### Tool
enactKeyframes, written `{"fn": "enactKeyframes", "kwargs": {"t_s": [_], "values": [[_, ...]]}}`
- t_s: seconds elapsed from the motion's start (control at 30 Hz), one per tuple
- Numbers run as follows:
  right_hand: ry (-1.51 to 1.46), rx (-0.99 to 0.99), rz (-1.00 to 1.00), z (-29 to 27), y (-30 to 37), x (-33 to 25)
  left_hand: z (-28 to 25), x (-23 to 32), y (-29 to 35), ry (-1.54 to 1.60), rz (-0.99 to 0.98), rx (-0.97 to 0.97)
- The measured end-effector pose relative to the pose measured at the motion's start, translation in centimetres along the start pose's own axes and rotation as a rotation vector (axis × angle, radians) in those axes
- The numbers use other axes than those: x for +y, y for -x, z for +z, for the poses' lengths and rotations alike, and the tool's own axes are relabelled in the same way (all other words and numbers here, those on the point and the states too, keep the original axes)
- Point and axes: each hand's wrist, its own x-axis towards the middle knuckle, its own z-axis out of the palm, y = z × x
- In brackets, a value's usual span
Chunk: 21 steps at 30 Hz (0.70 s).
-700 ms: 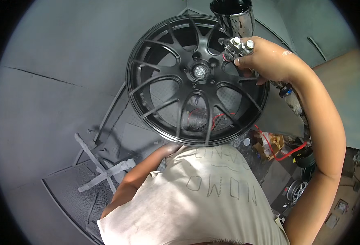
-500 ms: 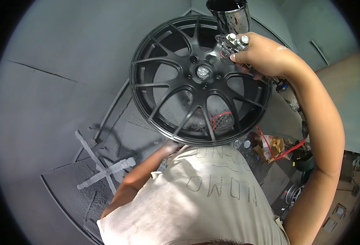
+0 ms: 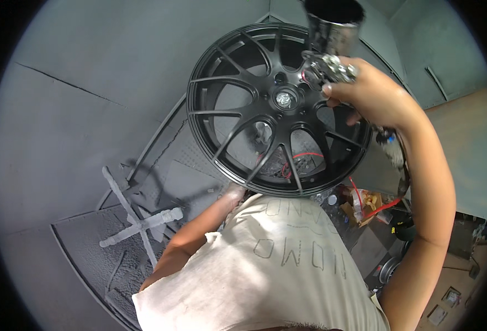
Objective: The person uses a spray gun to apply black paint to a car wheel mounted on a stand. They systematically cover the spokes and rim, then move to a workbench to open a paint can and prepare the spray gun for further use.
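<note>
My right hand [image 3: 373, 91] is closed around a metal spray gun [image 3: 327, 70], which blurs a little. On top of the gun sits a dark, paint-streaked cup [image 3: 334, 27]. The gun is over the upper right spokes of a black multi-spoke wheel rim [image 3: 232, 114], and the thumb shows beside the gun body. Crumpled foil [image 3: 285, 99] covers the hub centre. At the rim's lower left edge is my left hand [image 3: 234, 194]; its fingers are hidden under the rim, so its grip does not show.
A grey-crusted cross-shaped stand [image 3: 139, 225] is at the lower left. Grey walls [image 3: 89, 71] surround the work. A red hose [image 3: 384, 208] hangs below my right arm, near a cardboard box [image 3: 368, 201]. Another wheel [image 3: 388, 270] lies on the floor at right.
The rim sits slightly further right in view and appears turned slightly clockwise. My right hand and the spray gun have shifted right and a little nearer. The left hand stays at the rim's lower edge.
</note>
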Motion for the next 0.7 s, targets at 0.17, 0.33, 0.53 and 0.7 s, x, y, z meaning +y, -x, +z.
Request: {"fn": "enactKeyframes", "kwargs": {"t_s": [0.17, 0.33, 0.53, 0.7], "values": [[-0.339, 0.174, 0.057, 1.6, 6.7, 5.6, 2.4, 0.4, -1.3, -0.003, 0.012, -0.163], [-0.659, 0.354, 0.129, 6.0, 13.6, 11.6, 5.1, -1.2, -2.9, -0.004, 0.028, -0.43], [-0.678, 0.485, 0.27, 12.1, 19.7, 19.2, 5.7, -0.6, -0.3, -0.428, 0.598, -0.904], [-0.815, 0.405, 0.287, 14.7, 22.5, 24.3, 10.0, 11.7, 11.2, -0.159, -0.035, -0.825]]}}
